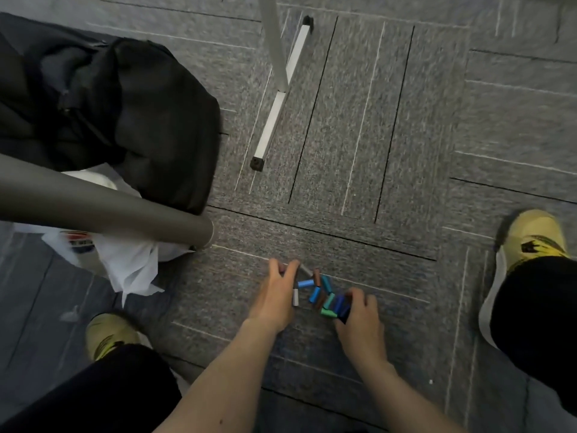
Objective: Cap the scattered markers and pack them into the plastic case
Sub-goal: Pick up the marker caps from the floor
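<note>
Stubby plastic caps lay strewn on coarse grey carpet floor, axes pointing every way; left hand pinched a slanted slim grey marker; right hand gripped dark blue caps

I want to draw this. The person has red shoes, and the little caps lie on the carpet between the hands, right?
Not quite. The head view shows the shoes are yellow, not red. The caps do lie on the carpet between the left hand and right hand.
</note>
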The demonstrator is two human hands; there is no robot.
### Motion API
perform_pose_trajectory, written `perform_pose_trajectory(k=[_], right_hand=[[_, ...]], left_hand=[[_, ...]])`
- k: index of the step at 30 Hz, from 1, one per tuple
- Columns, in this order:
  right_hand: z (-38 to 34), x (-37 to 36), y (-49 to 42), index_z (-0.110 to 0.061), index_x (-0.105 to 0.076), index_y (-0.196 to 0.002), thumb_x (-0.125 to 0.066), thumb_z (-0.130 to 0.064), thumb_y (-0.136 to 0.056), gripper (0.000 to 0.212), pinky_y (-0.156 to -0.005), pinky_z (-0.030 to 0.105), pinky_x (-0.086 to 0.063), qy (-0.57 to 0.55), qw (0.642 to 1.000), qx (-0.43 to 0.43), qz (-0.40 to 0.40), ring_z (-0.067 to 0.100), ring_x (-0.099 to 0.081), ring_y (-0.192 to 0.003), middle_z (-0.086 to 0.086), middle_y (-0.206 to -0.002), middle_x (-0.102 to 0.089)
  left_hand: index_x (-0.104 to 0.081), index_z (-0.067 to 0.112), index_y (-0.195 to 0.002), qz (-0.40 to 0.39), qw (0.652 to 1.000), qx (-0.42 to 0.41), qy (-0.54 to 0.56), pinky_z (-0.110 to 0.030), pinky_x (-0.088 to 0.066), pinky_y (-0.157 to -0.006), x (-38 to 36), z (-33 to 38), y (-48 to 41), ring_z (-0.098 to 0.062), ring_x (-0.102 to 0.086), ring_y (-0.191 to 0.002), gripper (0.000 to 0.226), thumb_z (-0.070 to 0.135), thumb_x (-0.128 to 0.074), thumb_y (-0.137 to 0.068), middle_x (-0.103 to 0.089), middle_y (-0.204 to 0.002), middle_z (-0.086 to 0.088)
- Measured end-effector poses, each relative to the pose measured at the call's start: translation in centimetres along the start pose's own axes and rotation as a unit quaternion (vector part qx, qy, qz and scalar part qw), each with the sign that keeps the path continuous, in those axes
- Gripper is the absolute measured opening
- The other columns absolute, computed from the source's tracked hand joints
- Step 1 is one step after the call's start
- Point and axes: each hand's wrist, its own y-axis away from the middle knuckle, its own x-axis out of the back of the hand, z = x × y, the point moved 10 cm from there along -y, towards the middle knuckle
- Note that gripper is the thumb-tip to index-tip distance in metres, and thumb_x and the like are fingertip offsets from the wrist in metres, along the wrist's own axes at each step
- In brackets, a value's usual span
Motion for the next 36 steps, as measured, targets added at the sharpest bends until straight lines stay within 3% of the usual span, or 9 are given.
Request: perform_pose_trajectory(k=[6, 9, 11, 14, 22, 25, 31, 36], right_hand=[[-1.6, 0.4, -1.3, -0.024, -0.046, -0.131, -0.068, -0.012, -0.087, 0.051, -0.083, 0.034, -0.042, -0.031, 0.999, 0.022, 0.013, 0.027, -0.056, -0.109, 0.002, -0.129, -0.044], [-2.4, 0.3, -1.6, -0.025, -0.047, -0.135, -0.069, -0.011, -0.086, 0.055, -0.086, 0.035, -0.042, -0.048, 0.998, 0.028, 0.012, 0.027, -0.055, -0.111, 0.002, -0.129, -0.044], [-2.8, 0.0, -1.6, -0.024, -0.046, -0.136, -0.07, -0.01, -0.086, 0.057, -0.091, 0.035, -0.043, -0.055, 0.998, 0.034, 0.007, 0.026, -0.055, -0.111, 0.001, -0.128, -0.043], [-2.9, -0.2, -1.7, -0.022, -0.046, -0.138, -0.071, -0.01, -0.085, 0.06, -0.092, 0.034, -0.043, -0.064, 0.997, 0.038, -0.001, 0.024, -0.055, -0.111, 0.0, -0.127, -0.042], [-3.4, 0.2, -2.5, -0.02, -0.046, -0.143, -0.072, -0.009, -0.084, 0.066, -0.094, 0.027, -0.039, -0.073, 0.996, 0.052, 0.006, 0.019, -0.052, -0.113, 0.0, -0.126, -0.047], [-4.1, 0.3, -2.9, -0.018, -0.046, -0.144, -0.067, -0.003, -0.084, 0.066, -0.093, 0.026, -0.038, -0.083, 0.995, 0.06, 0.009, 0.019, -0.051, -0.11, 0.002, -0.123, -0.049], [-5.1, 0.2, -3.1, -0.015, -0.059, -0.134, -0.062, -0.006, -0.084, 0.051, -0.094, 0.027, -0.04, -0.141, 0.988, 0.058, 0.023, 0.021, -0.056, -0.105, 0.004, -0.11, -0.057], [-3.6, 0.3, -3.8, -0.019, -0.072, -0.113, -0.06, -0.015, -0.087, 0.029, -0.09, 0.035, -0.049, -0.266, 0.963, -0.024, 0.039, 0.02, -0.064, -0.099, 0.001, -0.102, -0.072]], left_hand=[[-0.032, 0.033, -0.139, 0.0, 1.0, -0.002, 0.028, -0.037, -0.055, -0.076, 0.3, 0.0, -0.5, -0.02, -0.056, -0.083, 0.09, -0.004, -0.077, -0.07, -0.028, -0.112, 0.004], [-0.032, 0.032, -0.141, -0.002, 0.999, -0.006, 0.038, -0.032, -0.054, -0.074, 0.3, 0.5, -0.7, -0.017, -0.056, -0.083, 0.089, -0.001, -0.078, -0.071, -0.03, -0.115, 0.004], [-0.03, 0.03, -0.143, -0.022, 0.999, -0.013, 0.043, -0.03, -0.053, -0.079, -0.1, 1.1, -0.7, -0.017, -0.057, -0.09, 0.097, 0.007, -0.086, -0.068, -0.031, -0.121, 0.004], [-0.025, 0.024, -0.147, -0.039, 0.998, -0.011, 0.049, -0.039, -0.055, -0.091, -0.5, 1.8, -0.6, -0.022, -0.059, -0.105, 0.107, 0.021, -0.092, -0.063, -0.03, -0.129, 0.001], [-0.038, 0.022, -0.138, 0.004, 0.998, -0.014, 0.058, -0.037, -0.054, -0.086, -0.6, 2.7, -0.7, -0.024, -0.061, -0.103, 0.071, 0.022, -0.079, -0.08, -0.036, -0.128, 0.001], [-0.047, 0.024, -0.131, 0.011, 0.995, -0.007, 0.097, -0.038, -0.052, -0.089, -0.5, 2.3, -0.9, -0.023, -0.057, -0.108, 0.06, 0.018, -0.077, -0.079, -0.047, -0.125, 0.001], [-0.06, 0.029, -0.116, 0.035, 0.989, -0.002, 0.144, -0.032, -0.051, -0.085, -0.4, 1.6, -1.1, -0.017, -0.057, -0.101, 0.051, 0.016, -0.08, -0.071, -0.055, -0.112, 0.006], [-0.067, 0.026, -0.112, 0.049, 0.981, 0.011, 0.187, -0.022, -0.049, -0.085, -0.1, 1.2, -1.1, -0.011, -0.059, -0.097, 0.05, 0.012, -0.082, -0.067, -0.061, -0.109, 0.008]])
